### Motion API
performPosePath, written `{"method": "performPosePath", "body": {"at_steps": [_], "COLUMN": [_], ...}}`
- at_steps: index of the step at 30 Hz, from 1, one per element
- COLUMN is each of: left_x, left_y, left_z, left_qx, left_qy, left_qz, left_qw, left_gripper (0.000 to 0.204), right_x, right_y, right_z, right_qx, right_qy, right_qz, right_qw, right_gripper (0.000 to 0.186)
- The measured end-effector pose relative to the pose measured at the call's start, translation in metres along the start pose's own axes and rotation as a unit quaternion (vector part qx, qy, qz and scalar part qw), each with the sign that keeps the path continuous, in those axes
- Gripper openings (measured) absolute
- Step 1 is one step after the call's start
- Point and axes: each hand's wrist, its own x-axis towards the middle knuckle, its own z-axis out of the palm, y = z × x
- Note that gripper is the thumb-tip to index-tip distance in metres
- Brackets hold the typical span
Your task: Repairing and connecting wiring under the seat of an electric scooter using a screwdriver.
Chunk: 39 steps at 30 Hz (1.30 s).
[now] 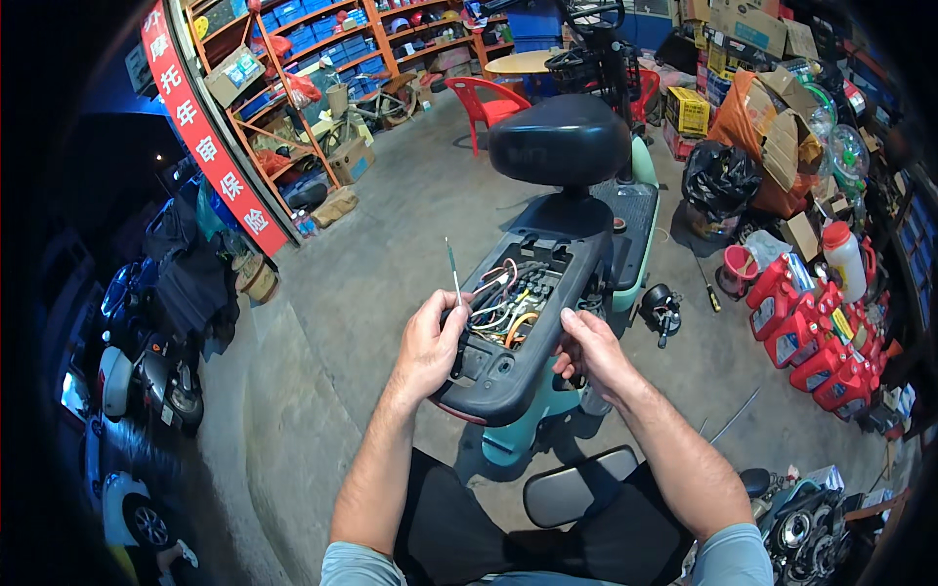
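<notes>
My left hand [432, 342] grips a thin screwdriver [453, 270] upright, at the left edge of the scooter's open compartment [583, 264]. Exposed wires [515, 301] in several colours and connectors fill the compartment. My right hand [586, 347] is at the housing's right edge, fingers loosely bent and apart, with nothing visible in them. A black padded seat or backrest [559, 139] rises beyond the compartment on the pale green scooter [640, 225].
A detached pad [572, 488] lies below. At right are red jugs [796, 332], a black bag [718, 186] and a screwdriver [713, 293] on the floor. A red chair [479, 107] and shelves [283, 127] stand behind. Parked scooters [147, 371] are at left, engine parts [796, 527] at lower right.
</notes>
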Motion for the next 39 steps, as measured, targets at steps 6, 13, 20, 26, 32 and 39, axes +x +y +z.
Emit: {"method": "performPosePath", "body": {"at_steps": [6, 13, 20, 26, 32, 39], "left_x": [0.003, 0.004, 0.004, 0.009, 0.015, 0.017], "left_y": [0.006, 0.016, 0.020, 0.020, 0.028, 0.045], "left_z": [-0.001, -0.018, -0.024, -0.028, -0.023, -0.033], "left_qx": [0.015, 0.009, 0.032, 0.074, 0.089, 0.094], "left_qy": [-0.012, -0.082, -0.102, -0.107, -0.119, -0.181], "left_qz": [-0.010, 0.047, 0.042, 0.014, 0.005, -0.022], "left_qw": [1.000, 0.996, 0.993, 0.991, 0.989, 0.979], "left_gripper": [0.019, 0.012, 0.008, 0.012, 0.018, 0.021], "right_x": [-0.004, -0.026, -0.028, -0.028, -0.033, -0.058], "right_y": [-0.004, -0.005, 0.002, 0.006, 0.006, -0.014], "right_z": [0.002, 0.012, 0.002, 0.013, 0.025, 0.061], "right_qx": [0.029, 0.117, 0.125, 0.113, -0.009, -0.147], "right_qy": [-0.028, -0.084, -0.144, -0.110, -0.004, 0.171], "right_qz": [0.022, 0.081, 0.088, 0.095, -0.066, 0.054], "right_qw": [0.999, 0.986, 0.978, 0.983, 0.998, 0.973], "right_gripper": [0.043, 0.037, 0.039, 0.043, 0.035, 0.028]}}
